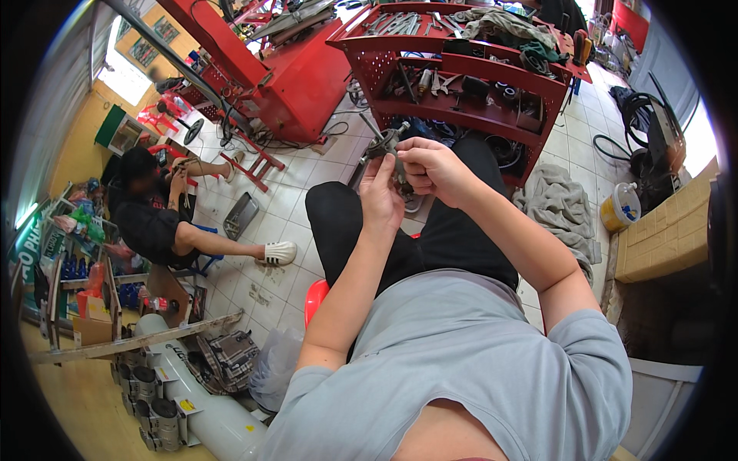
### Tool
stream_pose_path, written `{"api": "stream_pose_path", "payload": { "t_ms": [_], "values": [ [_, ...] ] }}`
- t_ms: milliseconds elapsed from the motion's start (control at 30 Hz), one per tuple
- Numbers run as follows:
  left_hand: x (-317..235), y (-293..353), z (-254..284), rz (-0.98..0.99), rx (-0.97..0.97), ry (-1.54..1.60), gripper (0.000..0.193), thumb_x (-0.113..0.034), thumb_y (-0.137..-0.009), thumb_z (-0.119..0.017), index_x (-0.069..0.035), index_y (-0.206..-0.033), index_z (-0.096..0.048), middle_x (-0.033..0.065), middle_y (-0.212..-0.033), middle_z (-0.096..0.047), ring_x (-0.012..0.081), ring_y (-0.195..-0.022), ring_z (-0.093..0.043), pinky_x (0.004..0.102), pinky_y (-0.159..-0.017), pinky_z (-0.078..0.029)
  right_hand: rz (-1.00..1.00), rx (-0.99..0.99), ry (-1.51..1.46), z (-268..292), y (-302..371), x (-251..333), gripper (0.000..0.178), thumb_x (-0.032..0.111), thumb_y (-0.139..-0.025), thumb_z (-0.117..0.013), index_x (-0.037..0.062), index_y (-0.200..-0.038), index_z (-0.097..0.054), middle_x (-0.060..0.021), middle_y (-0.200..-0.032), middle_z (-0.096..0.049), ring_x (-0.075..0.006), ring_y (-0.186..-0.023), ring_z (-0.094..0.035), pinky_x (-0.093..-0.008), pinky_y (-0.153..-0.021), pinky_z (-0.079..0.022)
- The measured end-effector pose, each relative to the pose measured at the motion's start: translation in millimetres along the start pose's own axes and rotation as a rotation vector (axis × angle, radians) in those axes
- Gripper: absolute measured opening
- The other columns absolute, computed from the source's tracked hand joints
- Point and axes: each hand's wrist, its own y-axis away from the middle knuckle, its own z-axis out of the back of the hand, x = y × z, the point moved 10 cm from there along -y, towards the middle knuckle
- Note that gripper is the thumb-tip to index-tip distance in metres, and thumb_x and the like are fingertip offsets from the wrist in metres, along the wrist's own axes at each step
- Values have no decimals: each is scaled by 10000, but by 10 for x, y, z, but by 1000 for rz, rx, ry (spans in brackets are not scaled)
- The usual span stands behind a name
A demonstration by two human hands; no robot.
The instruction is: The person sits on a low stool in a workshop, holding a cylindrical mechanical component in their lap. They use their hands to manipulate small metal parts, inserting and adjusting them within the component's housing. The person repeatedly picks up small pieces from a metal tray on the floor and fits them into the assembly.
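Observation:
My left hand (380,198) grips a small grey metal machine part (382,144) from below and behind, above my lap. A thin rod sticks up from the part toward the upper left. My right hand (437,173) is closed in a pinch at the right side of the part. Whatever its fingers hold there is too small and too covered to make out. The lower portion of the part lies hidden behind both hands. My knees, in black trousers, are spread on either side below it.
Just ahead stands a red tool cart (461,84) with wrenches, pliers and rags. Grey cloth (557,211) and a white bucket (619,206) are on the right floor. At left, a seated person (150,207) works near a black tray (241,215). A white cylinder (204,392) lies lower left.

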Motion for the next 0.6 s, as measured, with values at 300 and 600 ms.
{"api": "stream_pose_path", "payload": {
  "t_ms": [300,600],
  "values": [
    [25,-23,30,16,5,-17,94,-106,-922,-606,-79,-1009,-631,17,-964,-666,112,-849,-621,247,-778,-480,385,-89,660,146,-73,283,202,174,-969,-427,5,-1058,-495,-9,-724,-463,-86,-638,-433,-252,-570,-384],
    [142,49,111,156,-42,-42,83,-133,-929,-605,-79,-990,-618,11,-892,-672,95,-734,-632,235,-647,-497,674,-85,796,-75,123,637,191,73,-943,-543,20,-1125,-524,-65,-1079,-608,-105,-987,-568,-223,-806,-427]
  ]
}}
